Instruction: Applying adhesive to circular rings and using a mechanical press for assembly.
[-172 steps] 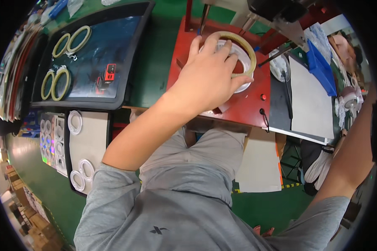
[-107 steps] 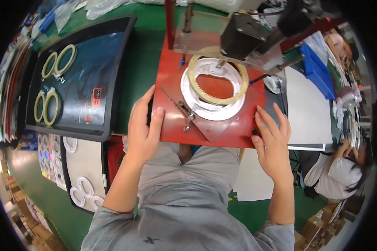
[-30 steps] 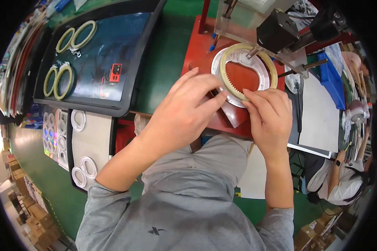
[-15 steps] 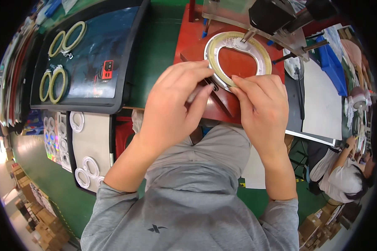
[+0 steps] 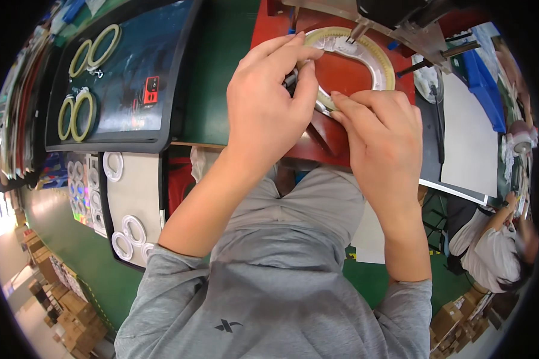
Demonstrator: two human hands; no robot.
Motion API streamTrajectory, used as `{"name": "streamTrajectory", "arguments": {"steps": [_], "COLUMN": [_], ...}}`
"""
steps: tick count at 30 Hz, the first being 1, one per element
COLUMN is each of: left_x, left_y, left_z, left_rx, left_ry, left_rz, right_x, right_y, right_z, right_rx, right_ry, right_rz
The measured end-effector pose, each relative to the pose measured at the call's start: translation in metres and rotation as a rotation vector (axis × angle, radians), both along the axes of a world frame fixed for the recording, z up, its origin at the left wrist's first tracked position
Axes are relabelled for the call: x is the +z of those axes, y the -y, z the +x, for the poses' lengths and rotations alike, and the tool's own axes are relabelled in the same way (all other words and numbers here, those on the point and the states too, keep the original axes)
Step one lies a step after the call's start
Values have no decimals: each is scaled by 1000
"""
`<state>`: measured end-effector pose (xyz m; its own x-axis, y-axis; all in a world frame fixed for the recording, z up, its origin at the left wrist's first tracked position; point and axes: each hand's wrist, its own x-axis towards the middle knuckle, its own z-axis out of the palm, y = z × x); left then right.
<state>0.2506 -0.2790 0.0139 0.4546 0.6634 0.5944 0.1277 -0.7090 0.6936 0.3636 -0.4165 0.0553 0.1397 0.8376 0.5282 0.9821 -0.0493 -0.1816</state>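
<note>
Fingertips of both hands pinch the near rim of the thin cream-and-white toothed plastic ring (image 5: 365, 54), which lies flat on the red metal fixture plate (image 5: 341, 78) just beyond the knuckles. The left hand (image 5: 268, 102) grips its left edge, the right hand (image 5: 380, 137) its lower edge. It looks light, stiff, probably brittle, best held by the outer rim.

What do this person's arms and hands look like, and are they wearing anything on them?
Both forearms are bare. The left hand and right hand wear no gloves, rings or watch that show. Short grey T-shirt sleeves end near the elbows; the shirt bears a small dark mark on the chest.
</note>
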Motion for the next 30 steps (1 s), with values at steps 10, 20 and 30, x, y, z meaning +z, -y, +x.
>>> {"name": "streamTrajectory", "arguments": {"steps": [10,20,30], "left_x": [1,5,22], "left_y": [-9,-4,-8], "left_z": [3,7,-9], "left_rx": [4,40,-66], "left_ry": [-28,-44,13], "left_rz": [62,178,-85], "right_x": [-14,-23,76], "right_y": [-8,-32,24], "right_z": [30,44,44], "right_rx": [-60,-103,-81], "right_ry": [-50,-158,7], "right_rz": [28,-87,830]}}
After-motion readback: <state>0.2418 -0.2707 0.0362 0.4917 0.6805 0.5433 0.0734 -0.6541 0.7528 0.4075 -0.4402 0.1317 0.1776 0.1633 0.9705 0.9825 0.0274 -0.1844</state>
